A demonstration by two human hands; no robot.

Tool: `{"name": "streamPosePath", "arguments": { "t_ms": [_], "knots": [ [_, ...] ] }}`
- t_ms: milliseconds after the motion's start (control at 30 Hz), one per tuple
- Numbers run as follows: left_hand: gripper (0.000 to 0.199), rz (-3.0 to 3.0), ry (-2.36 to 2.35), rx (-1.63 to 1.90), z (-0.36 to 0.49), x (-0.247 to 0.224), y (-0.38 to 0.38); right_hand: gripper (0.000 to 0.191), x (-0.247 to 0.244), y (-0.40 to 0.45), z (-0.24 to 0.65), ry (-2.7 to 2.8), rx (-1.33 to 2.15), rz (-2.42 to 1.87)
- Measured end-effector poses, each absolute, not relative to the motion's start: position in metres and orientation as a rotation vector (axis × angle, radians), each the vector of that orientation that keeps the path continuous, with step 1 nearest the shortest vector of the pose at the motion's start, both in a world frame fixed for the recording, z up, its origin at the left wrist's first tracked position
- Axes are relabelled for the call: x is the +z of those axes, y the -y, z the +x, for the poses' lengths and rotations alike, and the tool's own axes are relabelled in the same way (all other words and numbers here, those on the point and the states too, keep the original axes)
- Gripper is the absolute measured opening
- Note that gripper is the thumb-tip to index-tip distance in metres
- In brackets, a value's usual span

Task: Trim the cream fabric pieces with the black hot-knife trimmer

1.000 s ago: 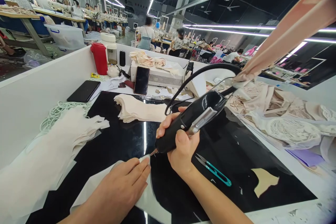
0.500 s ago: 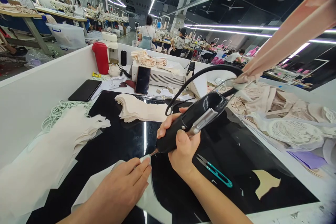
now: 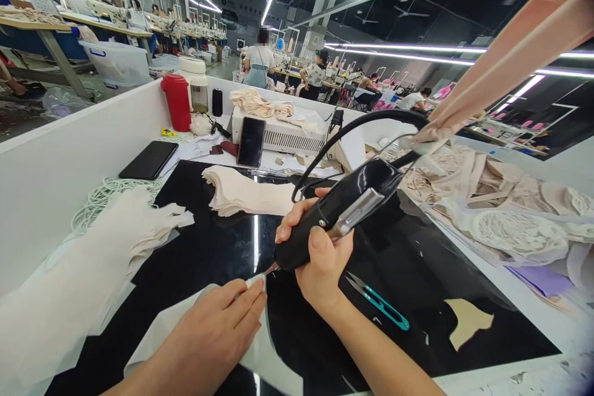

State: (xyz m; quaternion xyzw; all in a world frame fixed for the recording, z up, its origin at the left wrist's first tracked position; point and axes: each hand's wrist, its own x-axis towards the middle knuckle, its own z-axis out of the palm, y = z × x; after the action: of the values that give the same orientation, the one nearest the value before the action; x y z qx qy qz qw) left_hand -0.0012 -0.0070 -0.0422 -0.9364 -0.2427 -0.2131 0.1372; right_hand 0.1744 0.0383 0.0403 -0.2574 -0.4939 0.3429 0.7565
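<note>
My right hand (image 3: 320, 253) is wrapped round a black handheld tool (image 3: 341, 210), whose thin metal tip points down to the left. A cable and a pink cloth strip (image 3: 501, 68) run from its upper end. The tip meets the edge of a white fabric piece (image 3: 273, 362), right by the fingertips of my left hand (image 3: 223, 322). My left hand lies over that fabric with its fingers together, pressing it on the black board (image 3: 223, 247). Teal thread snips (image 3: 380, 305) lie right of my right hand.
Stacked pale fabric (image 3: 250, 192) lies behind my hands, with more fabric (image 3: 88, 266) at the left. A phone (image 3: 251, 141) leans on a white box (image 3: 283, 133). A red cup (image 3: 176, 102) stands back left. Lace pieces (image 3: 515, 229) are heaped at right.
The view has shifted very slightly. Both hands, the tool and the fabric hold nearly the same places relative to each other.
</note>
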Motion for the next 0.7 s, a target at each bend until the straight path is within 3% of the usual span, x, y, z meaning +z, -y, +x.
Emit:
{"name": "streamPosePath", "arguments": {
  "t_ms": [233, 467, 700],
  "knots": [
    [0.026, -2.700, 0.707, -0.635, -0.0014, -0.0433, 0.0071, 0.037, 0.0340, -0.0370, 0.1723, 1.085, 0.789, -0.489],
    [0.020, -2.673, 0.656, -0.623, -0.0013, -0.0420, 0.0061, 0.021, 0.0343, -0.0377, 0.1719, 1.077, 0.797, -0.493],
    [0.027, -2.677, 0.683, -0.583, -0.0027, -0.0461, 0.0070, 0.039, 0.0365, -0.0377, 0.1684, 1.057, 0.825, -0.437]
  ]
}}
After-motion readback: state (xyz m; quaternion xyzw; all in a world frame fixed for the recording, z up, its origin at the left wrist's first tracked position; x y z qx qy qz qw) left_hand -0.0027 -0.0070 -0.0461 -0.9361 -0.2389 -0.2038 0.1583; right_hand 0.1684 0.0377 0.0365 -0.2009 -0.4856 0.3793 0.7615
